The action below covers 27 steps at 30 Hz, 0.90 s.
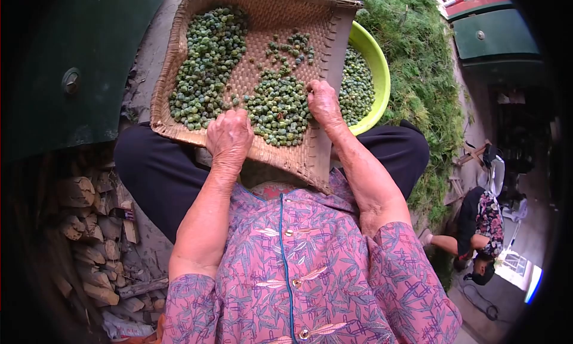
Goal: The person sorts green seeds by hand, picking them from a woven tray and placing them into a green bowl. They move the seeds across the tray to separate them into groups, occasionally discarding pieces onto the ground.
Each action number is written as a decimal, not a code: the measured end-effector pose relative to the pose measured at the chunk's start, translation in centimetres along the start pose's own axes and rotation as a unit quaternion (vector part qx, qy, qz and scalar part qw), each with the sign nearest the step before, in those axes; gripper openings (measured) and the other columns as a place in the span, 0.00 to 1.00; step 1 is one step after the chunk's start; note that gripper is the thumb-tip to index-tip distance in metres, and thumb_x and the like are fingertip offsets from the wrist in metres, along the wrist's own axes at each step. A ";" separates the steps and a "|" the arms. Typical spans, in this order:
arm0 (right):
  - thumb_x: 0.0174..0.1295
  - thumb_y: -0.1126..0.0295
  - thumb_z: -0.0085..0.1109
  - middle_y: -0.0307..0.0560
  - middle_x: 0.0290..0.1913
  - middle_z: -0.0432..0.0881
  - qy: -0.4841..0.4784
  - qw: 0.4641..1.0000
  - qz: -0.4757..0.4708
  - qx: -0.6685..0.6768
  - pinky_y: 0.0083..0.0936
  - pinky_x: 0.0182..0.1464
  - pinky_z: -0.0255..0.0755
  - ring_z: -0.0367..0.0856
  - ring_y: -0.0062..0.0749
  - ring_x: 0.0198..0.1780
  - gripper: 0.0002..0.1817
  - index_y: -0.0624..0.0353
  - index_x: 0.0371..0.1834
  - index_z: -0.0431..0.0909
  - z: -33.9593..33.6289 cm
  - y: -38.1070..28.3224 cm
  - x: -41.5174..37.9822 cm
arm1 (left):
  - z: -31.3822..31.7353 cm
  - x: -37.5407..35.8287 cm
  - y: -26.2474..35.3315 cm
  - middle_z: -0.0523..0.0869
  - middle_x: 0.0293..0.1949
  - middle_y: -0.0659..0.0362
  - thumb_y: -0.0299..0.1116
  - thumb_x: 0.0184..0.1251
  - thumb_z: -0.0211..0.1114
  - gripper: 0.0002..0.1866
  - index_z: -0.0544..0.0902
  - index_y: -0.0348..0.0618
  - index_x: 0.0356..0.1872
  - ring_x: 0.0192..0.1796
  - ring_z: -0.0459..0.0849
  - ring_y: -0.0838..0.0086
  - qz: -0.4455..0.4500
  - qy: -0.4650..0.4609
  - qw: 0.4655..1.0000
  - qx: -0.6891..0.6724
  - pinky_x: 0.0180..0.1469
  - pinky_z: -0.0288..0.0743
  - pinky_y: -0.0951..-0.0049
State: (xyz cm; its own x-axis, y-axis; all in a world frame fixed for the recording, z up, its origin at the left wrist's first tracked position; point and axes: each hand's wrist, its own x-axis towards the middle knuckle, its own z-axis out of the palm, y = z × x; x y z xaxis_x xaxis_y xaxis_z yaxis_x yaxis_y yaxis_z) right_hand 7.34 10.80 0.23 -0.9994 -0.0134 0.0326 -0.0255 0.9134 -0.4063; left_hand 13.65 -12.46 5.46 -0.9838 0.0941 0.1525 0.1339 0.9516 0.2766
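Note:
A woven winnowing basket (258,38) lies across my lap, its lower edge towards me. Small round green fruits (209,66) form a long heap at its left side, and a second heap of green fruits (277,108) lies nearer the right. My left hand (230,134) is at the near edge, between the two heaps, fingers curled down. At the right side of the second heap, my right hand (324,102) is closed, knuckles up. Whatever either hand's fingers hold is hidden. A yellow-green basin (382,75) with more such fruits stands partly under the basket's right edge.
Green feathery sprigs (412,51) cover the ground on the right. Split firewood (89,242) is stacked at lower left, below a dark green panel (59,57). Another person (483,224) bends over at far right, near a cable on the floor.

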 end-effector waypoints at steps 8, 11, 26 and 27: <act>0.46 0.80 0.55 0.53 0.35 0.77 0.158 0.985 0.070 0.030 0.39 0.44 0.72 0.77 0.49 0.38 0.11 0.57 0.34 0.79 -4.9 3.8 -0.6 | -0.3 0.1 0.0 0.83 0.29 0.56 0.34 0.56 0.63 0.05 0.80 0.46 0.29 0.36 0.83 0.61 -0.022 -0.042 0.999 -0.002 0.39 0.76 0.60; 0.44 0.79 0.58 0.51 0.38 0.77 0.117 0.991 0.066 -0.007 0.37 0.47 0.73 0.78 0.45 0.42 0.14 0.55 0.36 0.81 -5.6 5.3 -1.6 | -0.2 0.2 0.2 0.83 0.27 0.55 0.33 0.55 0.62 0.05 0.80 0.45 0.26 0.34 0.83 0.62 -0.013 -0.022 1.000 -0.003 0.37 0.76 0.61; 0.48 0.71 0.62 0.57 0.35 0.81 -0.050 0.985 0.052 0.159 0.37 0.48 0.74 0.81 0.49 0.41 0.10 0.63 0.34 0.79 -3.4 1.0 -4.1 | -0.1 0.1 0.1 0.82 0.25 0.55 0.32 0.54 0.62 0.06 0.79 0.44 0.21 0.31 0.83 0.63 0.001 0.008 1.000 0.011 0.34 0.76 0.62; 0.48 0.71 0.62 0.57 0.35 0.81 -0.050 0.985 0.051 0.159 0.37 0.48 0.74 0.81 0.49 0.41 0.10 0.63 0.34 0.79 -3.3 0.7 -4.4 | 0.0 0.0 0.1 0.82 0.25 0.56 0.33 0.54 0.62 0.06 0.79 0.44 0.21 0.31 0.83 0.63 0.003 0.011 1.000 0.003 0.34 0.76 0.62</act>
State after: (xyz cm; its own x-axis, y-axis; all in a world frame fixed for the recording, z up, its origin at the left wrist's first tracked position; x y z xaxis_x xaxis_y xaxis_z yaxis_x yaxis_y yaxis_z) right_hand 11.76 12.87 2.80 -0.9942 0.0166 -0.1066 0.0841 0.7385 -0.6689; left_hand 13.62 -12.41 5.51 -0.9799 0.0941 0.1759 0.1398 0.9530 0.2690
